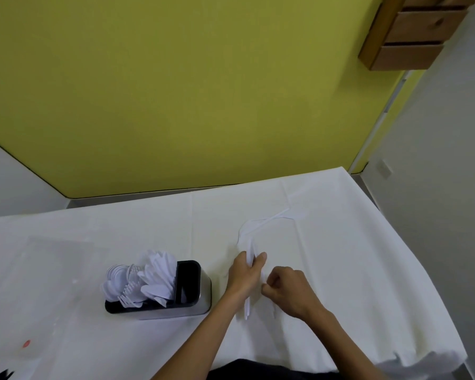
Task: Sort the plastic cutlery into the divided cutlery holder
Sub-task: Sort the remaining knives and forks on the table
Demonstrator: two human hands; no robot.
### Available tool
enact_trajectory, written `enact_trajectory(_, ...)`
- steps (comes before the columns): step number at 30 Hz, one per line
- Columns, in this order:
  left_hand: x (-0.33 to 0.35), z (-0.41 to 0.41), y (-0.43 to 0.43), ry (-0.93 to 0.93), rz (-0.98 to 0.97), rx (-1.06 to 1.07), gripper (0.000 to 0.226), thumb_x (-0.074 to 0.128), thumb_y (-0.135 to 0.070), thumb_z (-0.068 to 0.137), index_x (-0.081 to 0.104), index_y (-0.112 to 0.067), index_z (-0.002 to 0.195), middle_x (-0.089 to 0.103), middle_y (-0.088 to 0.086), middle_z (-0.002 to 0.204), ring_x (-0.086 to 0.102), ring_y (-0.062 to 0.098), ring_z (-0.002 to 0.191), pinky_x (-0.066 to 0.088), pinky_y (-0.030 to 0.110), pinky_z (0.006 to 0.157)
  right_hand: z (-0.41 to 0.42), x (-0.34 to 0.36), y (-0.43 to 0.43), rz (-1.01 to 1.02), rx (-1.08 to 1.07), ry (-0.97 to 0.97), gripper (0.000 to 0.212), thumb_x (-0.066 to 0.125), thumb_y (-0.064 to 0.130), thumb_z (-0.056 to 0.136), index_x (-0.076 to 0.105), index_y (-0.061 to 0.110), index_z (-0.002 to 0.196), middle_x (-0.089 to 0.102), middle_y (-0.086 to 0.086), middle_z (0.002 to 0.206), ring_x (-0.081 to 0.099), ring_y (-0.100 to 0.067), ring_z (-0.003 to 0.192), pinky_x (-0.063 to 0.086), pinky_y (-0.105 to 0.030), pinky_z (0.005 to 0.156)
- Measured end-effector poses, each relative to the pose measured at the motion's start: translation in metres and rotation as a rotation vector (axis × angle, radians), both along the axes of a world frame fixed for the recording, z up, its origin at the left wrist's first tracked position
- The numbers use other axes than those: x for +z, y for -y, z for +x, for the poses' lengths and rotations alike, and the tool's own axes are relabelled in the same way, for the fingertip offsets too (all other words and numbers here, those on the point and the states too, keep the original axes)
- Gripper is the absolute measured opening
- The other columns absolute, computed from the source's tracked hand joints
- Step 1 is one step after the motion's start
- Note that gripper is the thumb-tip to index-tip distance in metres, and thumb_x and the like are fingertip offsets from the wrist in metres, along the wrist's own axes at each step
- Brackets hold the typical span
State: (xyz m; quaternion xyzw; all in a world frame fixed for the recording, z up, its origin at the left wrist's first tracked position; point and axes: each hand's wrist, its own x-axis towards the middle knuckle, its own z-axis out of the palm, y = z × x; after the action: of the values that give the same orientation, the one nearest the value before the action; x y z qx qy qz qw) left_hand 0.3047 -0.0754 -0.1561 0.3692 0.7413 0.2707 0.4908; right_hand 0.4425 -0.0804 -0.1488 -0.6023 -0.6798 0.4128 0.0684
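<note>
Gripping a bundle of white plastic pieces (251, 249), your left hand (244, 274) sits just right of the cutlery holder (173, 311), fingers and thumb curled round the middle of the bundle. Ends stick out both ways: away from you above the thumb, toward you below the wrist. Piece type in the bundle: cannot tell, too blurred.

Your right hand (290, 290) is further right of the holder, close beside the left hand. Fingers curled, thumb and forefinger drawn together near the bundle. Whether they pinch anything: cannot tell.

Holder stands upright on the white tablecloth (121, 234), black rim over a metal wall. Spoons (113, 283) fill its left end, forks (128, 296) next to them, then a fan of flat white blades (159, 272). The right-end compartment shows its black inner wall.

Loose pieces (261, 222) lie crossed on the cloth, beyond and to the right of the holder, past your left hand.

Behind the holder: yellow-green wall (176, 91).
</note>
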Motion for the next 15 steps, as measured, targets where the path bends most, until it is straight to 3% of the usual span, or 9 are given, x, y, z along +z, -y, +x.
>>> enact_trajectory(3, 0.010, -0.012, -0.008, -0.097, 0.113, 0.129, 0.031, 0.045, -0.035, 0.103, 0.052, -0.006, 0.097, 0.054, 0.001, 0.079, 0.053, 0.017, 0.071, 0.042, 0.029, 0.063, -0.007, 0.005, -0.016, -0.034, 0.050, -0.106, 0.015, 0.065, 0.036, 0.089, 0.070, 0.021, 0.085, 0.069, 0.010, 0.072, 0.063, -0.002, 0.067, 0.044, -0.013, 0.060)
enact_trajectory(6, 0.022, -0.031, -0.017, -0.153, 0.235, 0.383, 0.025, 0.034, -0.025, 0.106, 0.045, -0.005, 0.096, 0.051, 0.005, 0.076, 0.051, 0.019, 0.066, 0.039, 0.030, 0.056, -0.023, -0.004, -0.039, -0.025, 0.042, -0.071, 0.011, 0.063, 0.032, 0.090, 0.067, 0.021, 0.092, 0.071, 0.008, 0.087, 0.066, -0.006, 0.079, 0.054, -0.022, 0.073)
enact_trajectory(9, 0.028, -0.039, -0.025, -0.092, 0.302, 0.540, 0.023, 0.031, -0.023, 0.106, 0.044, -0.005, 0.099, 0.058, 0.009, 0.076, 0.060, 0.028, 0.069, 0.048, 0.036, 0.061, -0.053, -0.012, -0.054, 0.023, -0.025, 0.071, 0.025, 0.058, 0.043, 0.091, 0.059, 0.018, 0.089, 0.068, -0.001, 0.090, 0.064, -0.018, 0.080, 0.053, -0.033, 0.071)
enact_trajectory(12, 0.027, -0.034, -0.027, -0.050, 0.298, 0.558, 0.021, 0.032, -0.023, 0.106, 0.044, -0.006, 0.103, 0.063, 0.009, 0.077, 0.063, 0.026, 0.067, 0.051, 0.033, 0.062, -0.080, -0.012, -0.058, 0.120, 0.033, 0.311, 0.047, 0.051, 0.061, 0.090, 0.049, 0.014, 0.086, 0.067, -0.005, 0.091, 0.055, -0.022, 0.073, 0.043, -0.030, 0.065)
enact_trajectory(15, 0.018, -0.039, -0.029, -0.033, 0.222, 0.526, 0.017, 0.036, -0.023, 0.103, 0.045, -0.009, 0.103, 0.060, 0.009, 0.082, 0.059, 0.028, 0.069, 0.055, 0.044, 0.069, -0.085, -0.004, -0.059, 0.134, 0.121, 0.401, 0.034, 0.054, 0.047, 0.092, 0.047, 0.015, 0.087, 0.063, -0.005, 0.090, 0.057, -0.023, 0.077, 0.040, -0.030, 0.067)
